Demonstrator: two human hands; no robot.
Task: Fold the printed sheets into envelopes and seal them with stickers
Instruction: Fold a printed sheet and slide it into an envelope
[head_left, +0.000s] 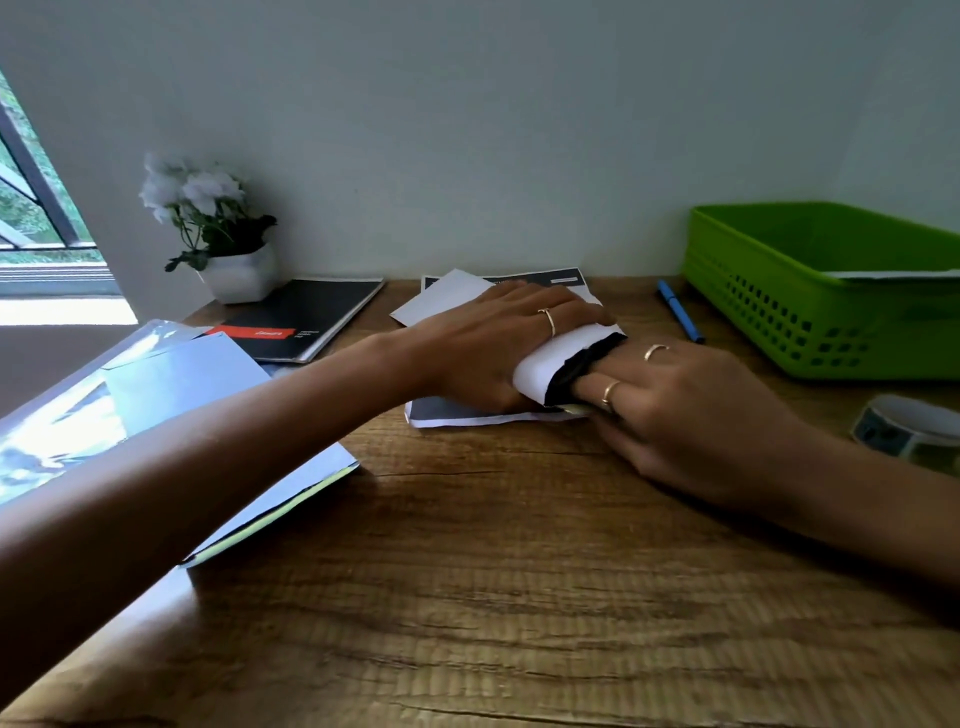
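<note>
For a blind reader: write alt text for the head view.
Both hands fold a printed sheet on a wooden desk: the left hand presses it flat while the right hand lifts its right edge over. Nearby lie a green basket, blue pen, sticker roll and black notebook.

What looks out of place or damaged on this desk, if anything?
Little stands out. The printed sheet under both hands has a ragged dark edge on the flap curling over the right hand's fingers; it may be torn. The stack of sheets overhangs the desk's left edge.
</note>
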